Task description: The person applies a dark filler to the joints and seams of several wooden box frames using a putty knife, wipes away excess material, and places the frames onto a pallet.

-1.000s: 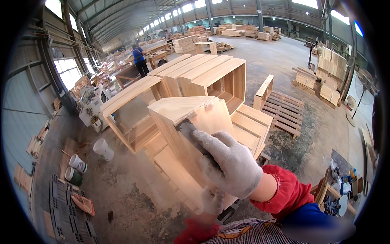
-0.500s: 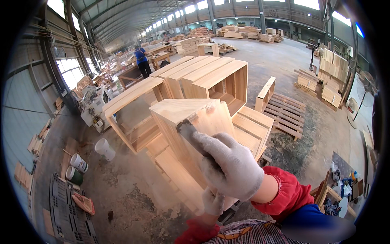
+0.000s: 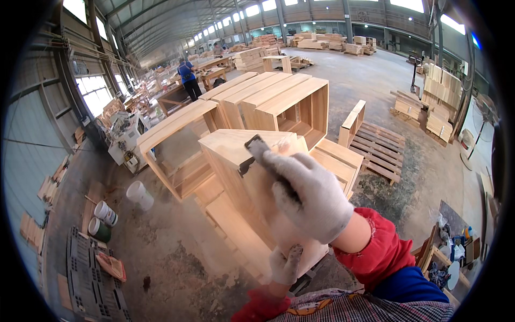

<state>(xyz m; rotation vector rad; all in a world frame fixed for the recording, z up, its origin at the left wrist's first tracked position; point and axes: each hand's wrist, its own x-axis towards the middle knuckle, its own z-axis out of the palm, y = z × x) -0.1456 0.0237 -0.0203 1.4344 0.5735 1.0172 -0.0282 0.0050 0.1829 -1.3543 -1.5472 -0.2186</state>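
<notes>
My right hand [image 3: 314, 198], in a dusty white glove, is closed around a flat grey hand tool [image 3: 262, 148] with a dark end. The tool's exact kind is unclear. It lies over the upper edge of a pale wooden box [image 3: 228, 147], which stands tilted on other woodwork. A jagged dark patch [image 3: 244, 167] shows at the box's edge below the tool; I cannot tell whether it is shadow or damage. My left hand [image 3: 285, 266], also gloved, grips the near end of the same box, its thumb up; its other fingers are partly hidden.
Open wooden frames [image 3: 300, 110] stand just beyond the box, with another frame [image 3: 179, 155] at left. A slatted pallet [image 3: 375, 150] lies on the floor at right. Buckets [image 3: 139, 195] and a grey plastic pallet [image 3: 88, 279] are at left. A person in blue [image 3: 188, 80] stands farther back.
My right hand has moved the tool up and slightly right along the box, uncovering the dark patch on its edge. My left hand stays at the near end, its thumb raised slightly.
</notes>
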